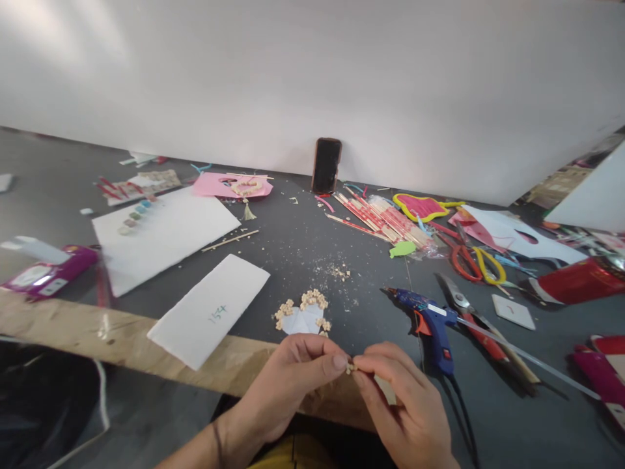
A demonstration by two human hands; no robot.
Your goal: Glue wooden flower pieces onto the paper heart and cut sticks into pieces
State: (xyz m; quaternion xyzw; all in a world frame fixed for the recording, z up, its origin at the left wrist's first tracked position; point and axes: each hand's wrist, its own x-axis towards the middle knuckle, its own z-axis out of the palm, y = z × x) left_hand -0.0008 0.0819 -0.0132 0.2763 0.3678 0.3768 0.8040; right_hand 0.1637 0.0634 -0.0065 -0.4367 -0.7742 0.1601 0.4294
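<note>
From where I stand, the person has both hands over the near edge of the desk [293, 241], around its middle. The left hand [307, 372] has its thumb and forefinger pressed nearly together, and the right hand [405, 394] meets it with its fingertips closed in a pinch. Between them they have hold of a tiny pale cluster [350, 369]; which fingers carry it, I can't quite tell.

Just beyond the left hand, towards that same edge, lies a white paper heart [303, 320]. Pale bits [314, 299] sit in clumps along its left side, its upper right curve and its right side. I'd call it part covered: the middle is bare paper, there are gaps between the clumps, and the lower tip is hidden behind the hand, so I can't judge that part.

Loose crumbs [342, 271] are scattered further in from the edge. A blue glue gun [436, 322] lies to the right, its nozzle turned towards the desk's far left corner.
</note>
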